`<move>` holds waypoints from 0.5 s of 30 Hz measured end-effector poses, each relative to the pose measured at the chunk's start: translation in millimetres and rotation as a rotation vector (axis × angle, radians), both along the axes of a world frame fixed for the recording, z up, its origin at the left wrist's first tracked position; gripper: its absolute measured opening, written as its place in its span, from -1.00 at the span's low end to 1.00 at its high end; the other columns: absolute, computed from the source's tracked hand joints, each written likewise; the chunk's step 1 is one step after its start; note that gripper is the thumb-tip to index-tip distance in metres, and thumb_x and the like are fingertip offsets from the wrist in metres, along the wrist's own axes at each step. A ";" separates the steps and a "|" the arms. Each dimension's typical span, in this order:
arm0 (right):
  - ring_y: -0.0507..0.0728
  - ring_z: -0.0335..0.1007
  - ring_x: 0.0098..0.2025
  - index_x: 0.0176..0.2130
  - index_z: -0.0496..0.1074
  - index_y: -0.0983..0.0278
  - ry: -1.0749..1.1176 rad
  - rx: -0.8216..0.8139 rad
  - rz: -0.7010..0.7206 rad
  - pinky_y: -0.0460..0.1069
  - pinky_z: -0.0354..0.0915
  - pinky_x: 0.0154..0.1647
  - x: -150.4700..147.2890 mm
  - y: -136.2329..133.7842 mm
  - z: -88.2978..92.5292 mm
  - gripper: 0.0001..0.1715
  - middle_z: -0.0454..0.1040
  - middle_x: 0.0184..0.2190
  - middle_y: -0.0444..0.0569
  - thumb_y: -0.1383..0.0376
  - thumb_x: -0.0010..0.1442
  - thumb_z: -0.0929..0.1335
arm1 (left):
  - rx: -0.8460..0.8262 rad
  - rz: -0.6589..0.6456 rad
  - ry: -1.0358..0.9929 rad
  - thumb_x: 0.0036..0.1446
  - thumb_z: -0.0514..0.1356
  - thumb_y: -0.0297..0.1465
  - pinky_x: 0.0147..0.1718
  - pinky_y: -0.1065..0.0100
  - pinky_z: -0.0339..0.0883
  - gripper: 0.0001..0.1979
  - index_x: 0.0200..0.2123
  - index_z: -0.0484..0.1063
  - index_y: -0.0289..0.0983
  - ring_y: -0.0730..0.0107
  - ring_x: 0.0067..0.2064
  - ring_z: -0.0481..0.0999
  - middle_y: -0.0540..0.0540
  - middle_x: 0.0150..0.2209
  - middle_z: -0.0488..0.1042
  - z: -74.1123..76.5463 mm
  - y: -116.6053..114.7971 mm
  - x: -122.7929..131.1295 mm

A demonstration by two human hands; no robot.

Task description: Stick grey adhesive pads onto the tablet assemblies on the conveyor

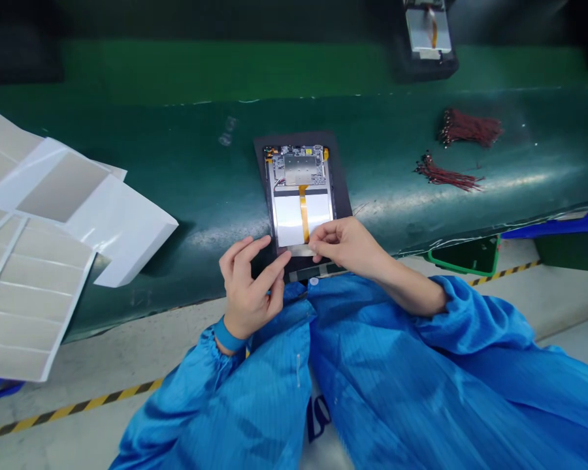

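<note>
An opened tablet (304, 202) lies on a dark mat (342, 189) in front of me, its circuit board (300, 168) at the far end. The white battery (288, 220) fills the near half, crossed by an orange ribbon cable (304, 215). Along the battery's near edge runs a pale tape strip (301, 250). My right hand (350, 247) pinches the strip's right end with thumb and forefinger. With fingers apart, my left hand (252, 281) rests its index fingertip by the strip's left end; it grips nothing.
Sheets of grey adhesive pieces (24, 287) are piled at the left, overhanging the bench edge. To the right lie two bundles of dark red wires (470, 127). Another opened device (428, 29) sits in a black holder at the far right. A green-rimmed bin (494, 254) stands below the bench.
</note>
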State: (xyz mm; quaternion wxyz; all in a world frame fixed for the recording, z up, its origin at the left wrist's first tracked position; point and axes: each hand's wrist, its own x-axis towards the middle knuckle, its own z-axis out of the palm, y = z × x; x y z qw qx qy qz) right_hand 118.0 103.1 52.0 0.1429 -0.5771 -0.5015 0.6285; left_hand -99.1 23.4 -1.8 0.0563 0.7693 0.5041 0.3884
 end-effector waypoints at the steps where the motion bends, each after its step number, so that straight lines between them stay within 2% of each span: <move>1: -0.09 0.29 -0.60 -0.40 0.55 0.33 0.001 -0.003 0.007 -0.14 0.16 -0.55 -0.1 0.1 0.0 -0.85 0.60 -0.52 -0.10 0.29 0.18 0.44 | 0.004 0.002 0.000 0.12 0.31 -0.57 0.20 -0.17 0.36 -0.55 0.07 0.59 -0.15 -0.14 0.29 0.35 -0.27 0.23 0.43 -0.5 -0.2 -1.0; 7: -0.08 0.31 -0.61 -0.43 0.54 0.32 -0.057 -0.008 0.046 -0.15 0.11 -0.61 -4.3 1.4 0.4 -0.88 0.61 -0.52 -0.11 0.36 0.16 0.43 | -0.006 -0.018 0.004 0.11 0.31 -0.58 0.20 -0.17 0.36 -0.59 0.03 0.62 -0.18 -0.15 0.29 0.34 -0.29 0.22 0.43 -3.8 -0.7 -5.0; 15: -0.02 0.48 -0.50 -0.45 0.53 0.32 -0.111 0.025 0.039 -0.15 0.23 -0.51 -7.2 0.0 3.7 -0.86 0.60 -0.53 -0.10 0.42 0.16 0.42 | -0.041 -0.044 0.036 0.13 0.32 -0.57 0.24 -0.18 0.33 -0.55 0.09 0.61 -0.16 -0.16 0.34 0.28 -0.27 0.29 0.38 -6.1 1.4 -2.2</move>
